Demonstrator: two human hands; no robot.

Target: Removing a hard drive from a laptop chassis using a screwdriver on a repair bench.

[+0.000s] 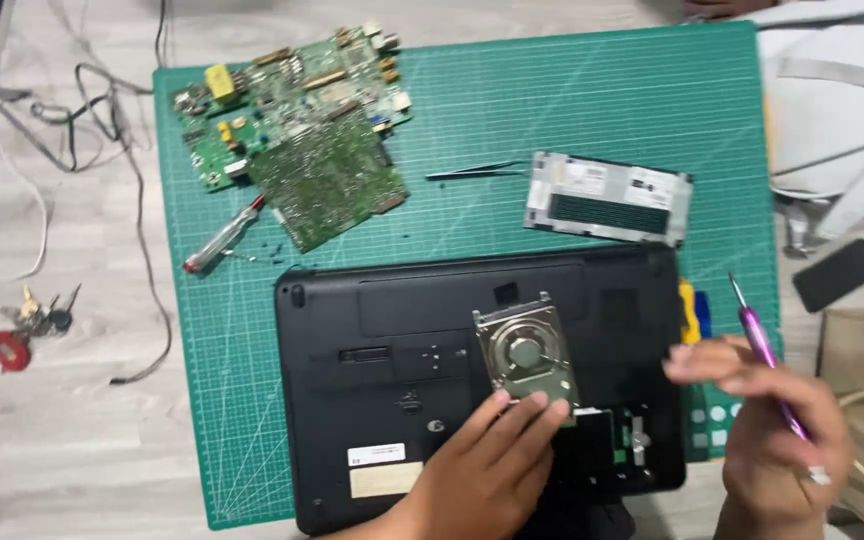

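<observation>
Head view, looking down on a green cutting mat [512, 130] lying on the table. An upturned black laptop [392, 380] is occupying the mat's near half, its underside facing up. The left hand [487, 470] is reaching in from below, its fingers [527, 415] lying loosely together and nearly straight, the tips resting on the near edge of a silver hard drive [525, 355] that is sitting tilted on the laptop base, just above an open bay. The right hand [787, 435] is hovering beside the laptop's right edge, gripping a purple-handled screwdriver [767, 350] whose tip is pointing up and away; the forefinger and thumb are blurred, so how far they are parted cannot be told, though the remaining fingers appear to be curling around the handle. Farther back on the mat are lying a grey cover panel [607, 197], a pair of tweezers [474, 171], two green circuit boards [302, 130] and a red-handled screwdriver [222, 237]. A bunch of keys [27, 325] is lying off the mat to the left.
</observation>
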